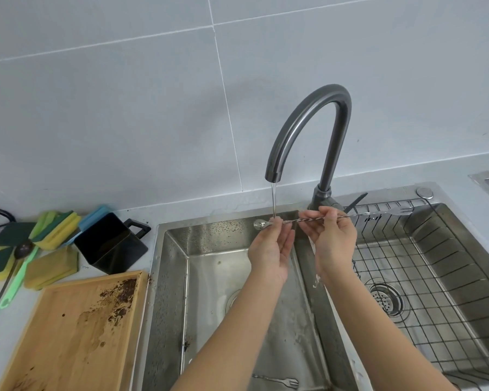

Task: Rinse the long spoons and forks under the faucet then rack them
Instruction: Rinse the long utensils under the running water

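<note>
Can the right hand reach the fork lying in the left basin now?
Probably not yet: the right hand pinches the twisted bar spoon under the faucet. Otherwise nothing covers the fork.

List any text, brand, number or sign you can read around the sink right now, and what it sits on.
None can be read.
The faucet, black container, sponges, wooden tray and the twisted bar spoon held in the left hand and right hand show no lettering.
Faint dark marks on the sink rack's back wall are too small to read.
</note>
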